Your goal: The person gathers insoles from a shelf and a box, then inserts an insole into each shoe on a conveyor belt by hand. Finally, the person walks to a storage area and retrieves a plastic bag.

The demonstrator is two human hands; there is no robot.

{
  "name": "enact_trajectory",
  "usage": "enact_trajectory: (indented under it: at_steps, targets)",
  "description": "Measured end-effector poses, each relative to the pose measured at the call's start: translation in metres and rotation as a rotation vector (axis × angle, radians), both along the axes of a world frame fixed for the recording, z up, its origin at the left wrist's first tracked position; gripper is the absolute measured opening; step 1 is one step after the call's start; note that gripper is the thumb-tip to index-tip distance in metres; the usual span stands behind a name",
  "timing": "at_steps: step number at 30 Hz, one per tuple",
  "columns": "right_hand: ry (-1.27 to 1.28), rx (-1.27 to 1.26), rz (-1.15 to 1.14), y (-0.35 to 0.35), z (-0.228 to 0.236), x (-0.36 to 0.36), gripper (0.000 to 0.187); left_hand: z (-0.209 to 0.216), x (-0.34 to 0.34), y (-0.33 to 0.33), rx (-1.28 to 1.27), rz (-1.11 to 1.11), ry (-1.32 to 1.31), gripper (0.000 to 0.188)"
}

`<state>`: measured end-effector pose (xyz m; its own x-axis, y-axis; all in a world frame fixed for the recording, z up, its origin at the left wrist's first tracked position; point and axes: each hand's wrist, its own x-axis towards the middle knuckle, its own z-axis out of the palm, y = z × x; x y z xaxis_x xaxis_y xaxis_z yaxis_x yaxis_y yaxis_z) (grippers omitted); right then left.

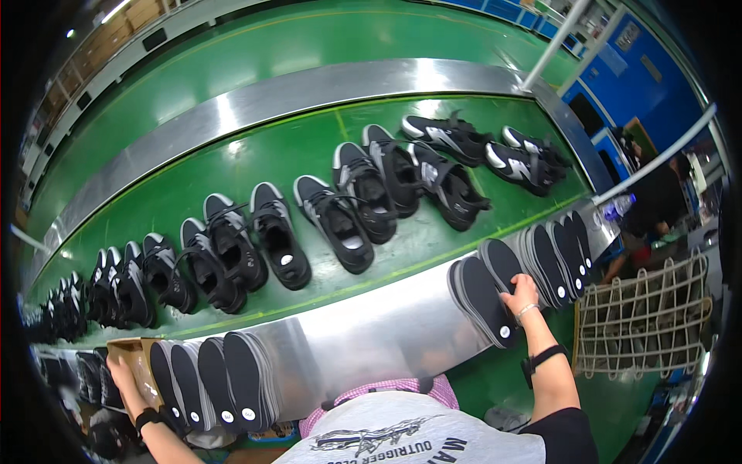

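My right hand (523,294) grips the near part of a stack of black insoles (499,261), with the thumb on the left edge and the fingers over the top. Against it on the left leans another insole stack (479,298) with a white round sticker at the heel. My left hand (120,374) is closed on the left side of an open cardboard box (139,356), whose inside shows clear plastic. Right of the box stand several stacks of black insoles (232,379), with white heel stickers, on the steel ledge (355,325).
Black and white sneakers (332,224) stand along the green conveyor belt (309,147) beyond the ledge. More insole stacks (558,251) lie right of my right hand. A rope-mesh rack (641,317) stands at the right, and white rails (657,158) rise by the belt's right end.
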<state>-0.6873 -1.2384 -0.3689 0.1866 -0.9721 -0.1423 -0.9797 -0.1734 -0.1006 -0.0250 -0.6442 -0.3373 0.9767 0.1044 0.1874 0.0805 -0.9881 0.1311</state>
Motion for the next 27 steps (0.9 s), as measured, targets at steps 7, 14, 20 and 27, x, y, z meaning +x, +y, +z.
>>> enact_trajectory:
  at_steps: [7,14,20,27]
  targets:
    - [0.089,0.026,0.034,-0.023,0.002,0.011,0.044,0.053,-0.079,-0.192,-0.522,-0.679,-0.149,0.043]
    - [-0.229,-0.176,0.018,-0.023,0.013,-0.016,0.036,0.021,-0.228,-0.447,-0.332,-1.045,0.362,0.094]
    - [-1.064,0.541,-0.068,-0.011,0.073,0.056,0.015,-0.024,-0.237,-0.502,-0.124,-1.031,0.262,0.095]
    - [-0.717,1.062,0.319,-0.001,0.107,0.207,0.021,-0.022,-0.213,-0.498,-0.606,-1.123,0.355,0.031]
